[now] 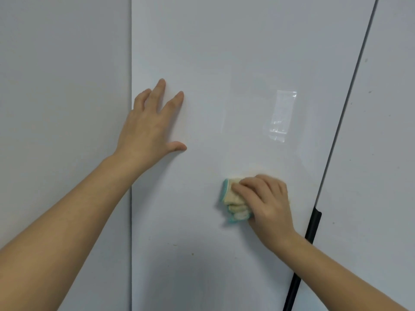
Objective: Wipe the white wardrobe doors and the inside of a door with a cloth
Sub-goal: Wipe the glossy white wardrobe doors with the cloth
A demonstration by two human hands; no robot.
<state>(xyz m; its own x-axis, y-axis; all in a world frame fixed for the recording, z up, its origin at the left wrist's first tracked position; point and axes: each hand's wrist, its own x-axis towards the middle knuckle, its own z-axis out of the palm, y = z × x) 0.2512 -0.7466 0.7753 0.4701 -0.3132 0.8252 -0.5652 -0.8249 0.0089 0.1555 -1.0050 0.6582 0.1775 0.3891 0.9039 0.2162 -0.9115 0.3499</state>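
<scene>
The white wardrobe door (224, 52) lies under both your hands. Its black handle (314, 223) runs just right of your right wrist. Your left hand (148, 129) rests flat on the door, fingers spread wide. Your right hand (267, 203) curls round the cream, teal-edged cloth (233, 203) and presses it to the door, below a clear tape strip (281, 115).

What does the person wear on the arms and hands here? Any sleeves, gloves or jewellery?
Nothing worn shows. The left hand and the right hand have no gloves, rings or wristbands. The left forearm and the right forearm are bare up to the picture's edge, with no sleeve in view.
</scene>
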